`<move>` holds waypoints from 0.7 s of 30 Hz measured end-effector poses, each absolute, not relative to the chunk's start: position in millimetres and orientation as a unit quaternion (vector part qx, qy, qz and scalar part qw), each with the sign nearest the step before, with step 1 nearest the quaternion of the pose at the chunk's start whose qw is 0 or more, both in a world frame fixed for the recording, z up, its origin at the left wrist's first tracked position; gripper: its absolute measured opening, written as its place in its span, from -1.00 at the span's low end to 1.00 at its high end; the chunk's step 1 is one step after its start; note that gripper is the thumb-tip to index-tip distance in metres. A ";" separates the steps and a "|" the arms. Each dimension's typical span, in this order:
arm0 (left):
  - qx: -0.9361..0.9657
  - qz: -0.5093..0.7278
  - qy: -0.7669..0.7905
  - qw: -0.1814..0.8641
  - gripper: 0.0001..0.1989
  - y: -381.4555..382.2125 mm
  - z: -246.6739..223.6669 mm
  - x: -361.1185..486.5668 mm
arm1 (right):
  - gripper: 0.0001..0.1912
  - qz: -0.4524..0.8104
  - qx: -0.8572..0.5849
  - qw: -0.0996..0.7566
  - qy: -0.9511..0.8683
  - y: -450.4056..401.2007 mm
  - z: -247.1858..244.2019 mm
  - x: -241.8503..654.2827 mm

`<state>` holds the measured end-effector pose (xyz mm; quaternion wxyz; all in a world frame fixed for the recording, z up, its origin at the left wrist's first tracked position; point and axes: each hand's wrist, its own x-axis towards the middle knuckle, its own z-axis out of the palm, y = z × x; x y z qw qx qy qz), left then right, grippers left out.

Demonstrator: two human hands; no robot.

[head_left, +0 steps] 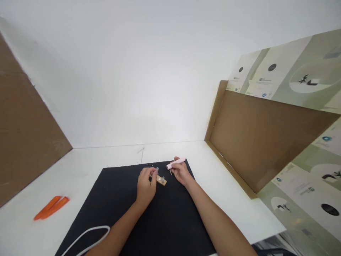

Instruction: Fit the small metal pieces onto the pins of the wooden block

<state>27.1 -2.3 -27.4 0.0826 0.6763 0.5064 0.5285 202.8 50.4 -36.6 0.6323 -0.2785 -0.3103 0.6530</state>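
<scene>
Toward one o'clock on the black mat (165,220), the left hand (146,181) pinches a wooden strip (160,180), one clear knob (163,179) seated; the right hand (181,173) grips a pink stick (177,162), apart; work looks unfinished.

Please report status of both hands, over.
Left hand at flat tan wood-like strip. Right hand holds slim pale-pink stick. Curved white cord near left forearm.

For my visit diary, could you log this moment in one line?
Left hand: at wood-coloured strip; right hand: holding pink stick; beneath: black mat; aside: orange object
</scene>
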 end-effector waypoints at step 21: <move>0.765 0.316 0.557 0.063 -0.82 -12.3 -29.4 21.9 | -0.54 0.657 -0.280 0.634 -0.297 47.6 -31.7 202.2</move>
